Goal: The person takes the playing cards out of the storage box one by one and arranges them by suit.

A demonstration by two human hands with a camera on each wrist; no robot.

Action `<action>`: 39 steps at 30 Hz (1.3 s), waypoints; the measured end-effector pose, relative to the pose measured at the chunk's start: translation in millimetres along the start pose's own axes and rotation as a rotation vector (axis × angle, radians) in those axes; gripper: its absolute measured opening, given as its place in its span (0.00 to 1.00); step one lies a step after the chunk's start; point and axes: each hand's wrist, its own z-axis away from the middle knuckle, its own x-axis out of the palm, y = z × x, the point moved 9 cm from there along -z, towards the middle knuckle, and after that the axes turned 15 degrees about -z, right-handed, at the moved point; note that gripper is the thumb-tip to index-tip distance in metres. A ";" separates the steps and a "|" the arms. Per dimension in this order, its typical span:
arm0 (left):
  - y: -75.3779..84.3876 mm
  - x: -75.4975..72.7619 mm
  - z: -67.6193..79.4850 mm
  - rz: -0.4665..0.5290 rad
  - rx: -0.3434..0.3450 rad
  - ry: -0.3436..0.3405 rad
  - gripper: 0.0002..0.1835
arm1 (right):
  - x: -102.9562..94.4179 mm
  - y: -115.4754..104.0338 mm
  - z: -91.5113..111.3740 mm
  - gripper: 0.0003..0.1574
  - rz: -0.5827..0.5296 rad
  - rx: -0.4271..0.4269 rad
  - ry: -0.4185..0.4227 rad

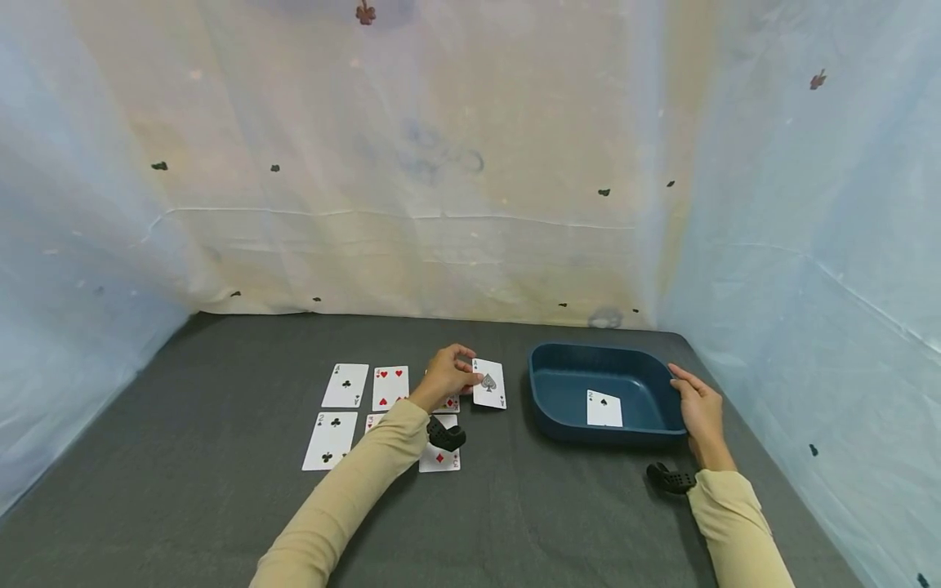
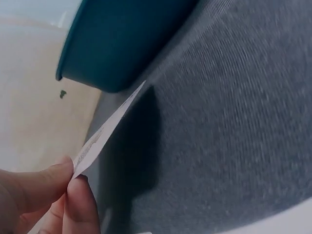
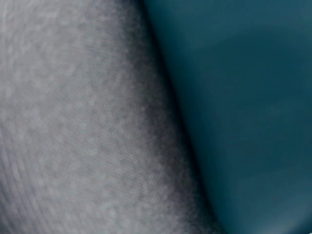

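My left hand (image 1: 450,376) pinches an ace of spades (image 1: 488,383) by its left edge between thumb and fingers. In the left wrist view this playing card (image 2: 107,129) is tilted, nearly edge-on, and casts a shadow on the cloth. To its right stands a dark blue basin (image 1: 566,432), with a spade card (image 1: 604,410) inside. My right hand (image 1: 703,415) holds the basin's right rim; the right wrist view shows only the basin's outer wall (image 3: 243,122) and the cloth. Under and beside my left arm lie several face-up cards, including a club card (image 1: 345,385) and a heart card (image 1: 390,388).
Another club card (image 1: 329,441) and a diamond card (image 1: 439,460) lie in the nearer row, partly covered by my left forearm. Dark grey cloth (image 1: 184,457) covers the table. Pale hanging sheets (image 1: 441,261) close off the back and sides.
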 end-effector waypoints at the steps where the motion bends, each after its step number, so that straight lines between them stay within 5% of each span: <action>1: -0.9 -0.2 -0.3 -0.008 -0.005 0.004 0.24 | 0.1 0.1 -0.2 0.28 0.002 -0.002 -0.001; 30: 1.1 5.9 -13.0 -0.299 0.094 0.035 0.20 | 1.9 -2.3 0.1 0.27 0.009 -0.016 0.000; 39: 5.7 1.8 -10.6 -0.260 0.074 0.049 0.21 | 1.2 -2.2 0.0 0.27 0.003 -0.016 0.000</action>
